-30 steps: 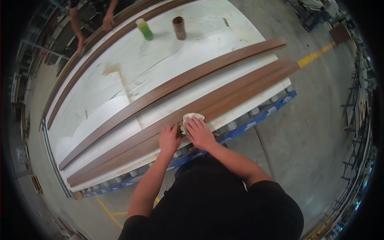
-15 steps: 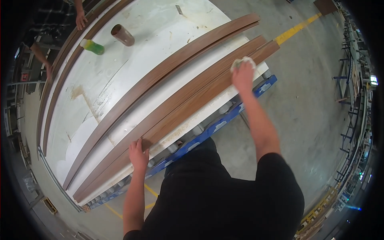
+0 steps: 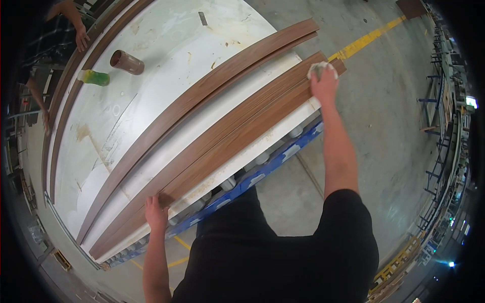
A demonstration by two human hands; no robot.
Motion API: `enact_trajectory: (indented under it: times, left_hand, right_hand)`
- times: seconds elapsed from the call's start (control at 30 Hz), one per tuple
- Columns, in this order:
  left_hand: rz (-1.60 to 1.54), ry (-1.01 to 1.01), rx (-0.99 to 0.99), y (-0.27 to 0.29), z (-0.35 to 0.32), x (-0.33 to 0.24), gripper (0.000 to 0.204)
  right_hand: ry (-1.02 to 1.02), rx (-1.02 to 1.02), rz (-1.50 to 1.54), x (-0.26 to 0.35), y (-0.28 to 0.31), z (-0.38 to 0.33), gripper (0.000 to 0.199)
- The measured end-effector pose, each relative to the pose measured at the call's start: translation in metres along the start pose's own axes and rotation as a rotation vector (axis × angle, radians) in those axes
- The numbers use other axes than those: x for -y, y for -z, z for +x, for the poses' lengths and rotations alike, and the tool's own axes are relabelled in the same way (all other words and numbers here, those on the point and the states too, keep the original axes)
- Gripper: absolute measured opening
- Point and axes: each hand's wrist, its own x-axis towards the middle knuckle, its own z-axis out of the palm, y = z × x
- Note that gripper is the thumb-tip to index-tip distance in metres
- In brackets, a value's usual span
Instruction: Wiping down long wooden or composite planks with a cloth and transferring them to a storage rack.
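My right grip (image 3: 325, 87) clasps cloth (image 3: 318, 66) (likely soft) | left grip (image 3: 157, 214), spread, touches wood-grain strip (image 3: 227, 148) | probably stiff; hold edges

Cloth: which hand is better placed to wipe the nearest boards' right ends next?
Probably the right hand: it holds the cloth near those ends; the left hand is much farther left.

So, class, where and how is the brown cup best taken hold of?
Probably grip the brown cup around the middle of its wall, coming from the right. Its sides are rounded and it appears to stand upright, mouth up; bare table lies on that side, while the green bottle stands close on its left.
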Motion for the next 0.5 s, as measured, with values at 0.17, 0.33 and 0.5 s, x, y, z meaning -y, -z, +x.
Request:
enact_trajectory:
  times: [0.17,0.33,0.5]
  left_hand:
    - [0.002,0.010,0.005,-0.012,0.010,-0.005,0.071]
    - [-0.002,0.028,0.015,-0.006,0.011,-0.006,0.071]
    - [0.028,0.065,0.019,-0.001,0.002,-0.005,0.071]
  right_hand:
    - [-0.097,0.094,-0.061,-0.089,-0.022,0.081,0.073]
    - [-0.138,-0.003,-0.052,-0.056,-0.028,0.054,0.067]
    - [-0.061,0.127,-0.020,0.099,0.014,-0.068,0.068]
